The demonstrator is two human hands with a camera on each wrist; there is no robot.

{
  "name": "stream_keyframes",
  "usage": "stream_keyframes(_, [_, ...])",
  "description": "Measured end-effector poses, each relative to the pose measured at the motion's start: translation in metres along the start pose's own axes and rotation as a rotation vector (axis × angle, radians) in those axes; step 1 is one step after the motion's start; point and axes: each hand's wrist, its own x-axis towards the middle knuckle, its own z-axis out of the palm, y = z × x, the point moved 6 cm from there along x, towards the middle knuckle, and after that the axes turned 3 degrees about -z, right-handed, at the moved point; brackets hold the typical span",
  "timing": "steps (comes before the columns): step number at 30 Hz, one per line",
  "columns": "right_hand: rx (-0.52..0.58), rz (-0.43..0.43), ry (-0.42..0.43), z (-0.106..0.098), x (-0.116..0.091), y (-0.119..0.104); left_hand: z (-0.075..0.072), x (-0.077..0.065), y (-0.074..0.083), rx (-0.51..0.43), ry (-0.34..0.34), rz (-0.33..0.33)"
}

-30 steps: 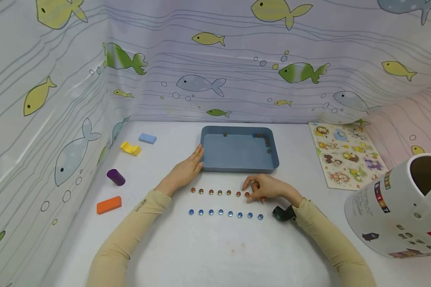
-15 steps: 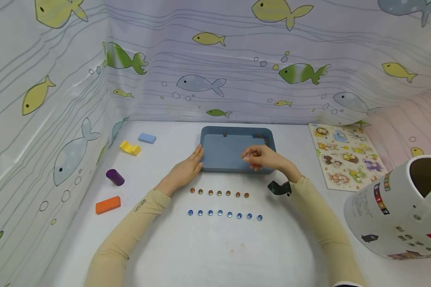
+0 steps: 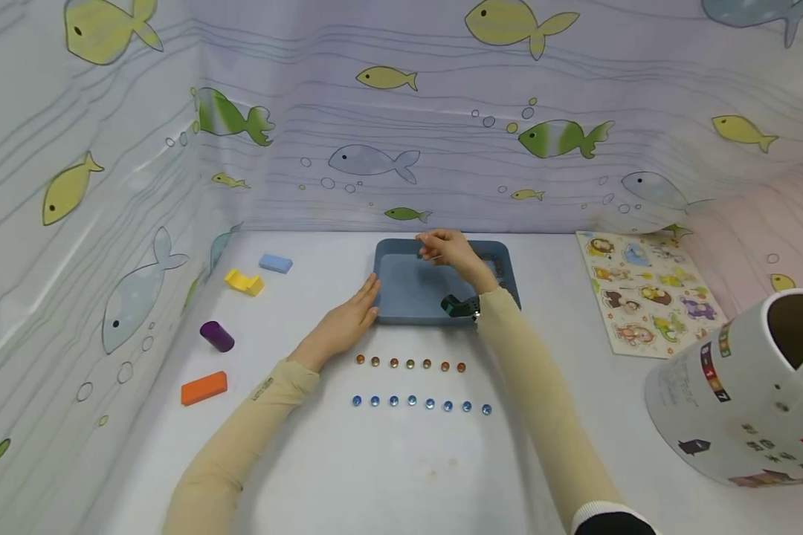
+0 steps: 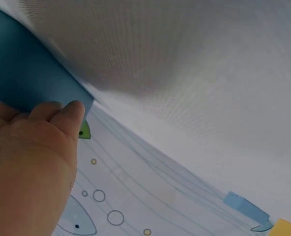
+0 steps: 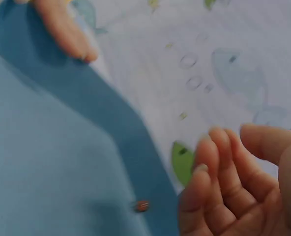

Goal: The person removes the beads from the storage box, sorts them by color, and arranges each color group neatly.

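Note:
My left hand (image 3: 340,325) lies with straight fingers against the left wall of the blue-grey tray (image 3: 408,293); the left wrist view shows those fingers at the tray's side. Above the tray's far part is my right hand (image 3: 447,249), fingers loosely bent. In the right wrist view a gap shows between its thumb and fingers, with nothing held. An amber glass bead (image 5: 142,205) lies inside the tray by its wall, below the right hand. On the table are a row of amber beads (image 3: 410,364) and, nearer, a row of blue beads (image 3: 412,400).
Left on the table lie a light blue block (image 3: 276,263), yellow block (image 3: 244,282), purple cylinder (image 3: 217,336) and orange block (image 3: 204,388). At right are an animal picture board (image 3: 649,293) and a large white bucket (image 3: 716,416). A fish-print curtain (image 3: 468,171) stands behind.
My right hand has left the right end of the amber row and travelled forward and left, over the tray to its far side. The left hand stays at the tray's wall.

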Motion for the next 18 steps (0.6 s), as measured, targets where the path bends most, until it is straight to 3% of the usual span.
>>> stream_keyframes(8, [0.011, 0.165, 0.152, -0.001, 0.014, 0.042, 0.003, 0.0, 0.005, -0.007, -0.029, 0.001])
stream_keyframes(14, [-0.07, 0.119, 0.144, 0.003, 0.021, 0.042, -0.001, 0.001, 0.003, 0.02, -0.008, -0.011])
stream_keyframes(18, [-0.134, 0.135, 0.137, 0.007, 0.025, 0.043, -0.002, 0.0, 0.001, 0.011, -0.009, -0.005])
